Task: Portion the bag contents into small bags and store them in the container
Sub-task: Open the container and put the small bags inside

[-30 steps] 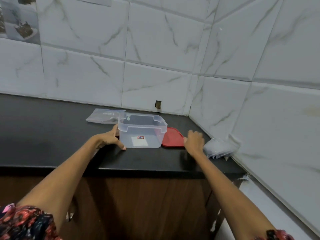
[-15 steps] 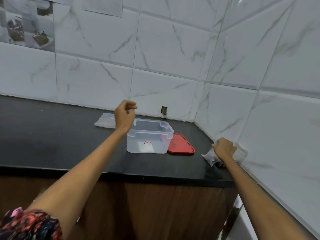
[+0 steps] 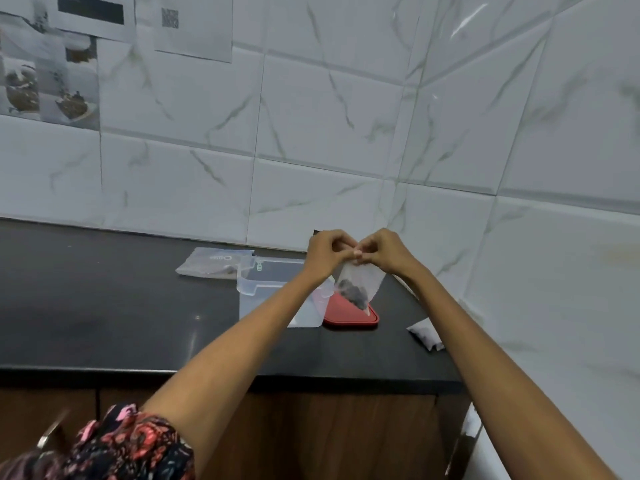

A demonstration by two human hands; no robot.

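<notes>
A person stands at a black kitchen surface (image 3: 104,306) set into a corner of white marbled wall tiles, with both bare arms reaching forward. The two hands meet in the air above the far right part of the surface, knuckles nearly touching. The left hand (image 3: 325,252) and the right hand (image 3: 384,251) each pinch the top edge of a small clear bag (image 3: 360,284) with curled fingers and thumb, one at either side of its mouth. The bag hangs down between them, tilted a little, and a clump of dark contents (image 3: 353,292) sits in its lower corner.

Below the hands, on the surface, stands a clear plastic container (image 3: 273,292) with no lid on it; the left forearm crosses in front of its right side. Touching or just beside the container's right side lies a flat red lid (image 3: 349,315), directly under the hanging bag. To the far left of the container, close to the wall, lies a larger clear bag (image 3: 216,263) with printing on it and something brownish inside. Near the right wall, well apart from the lid, a small pile of clear empty-looking bags (image 3: 424,336) lies partly hidden by the right forearm.

Printed paper sheets (image 3: 194,26) with photographs and a square code are stuck to the tiles at the upper left. A floral sleeve (image 3: 131,448) shows at the near left, and brown wooden cabinet fronts (image 3: 329,434) run under the surface.
</notes>
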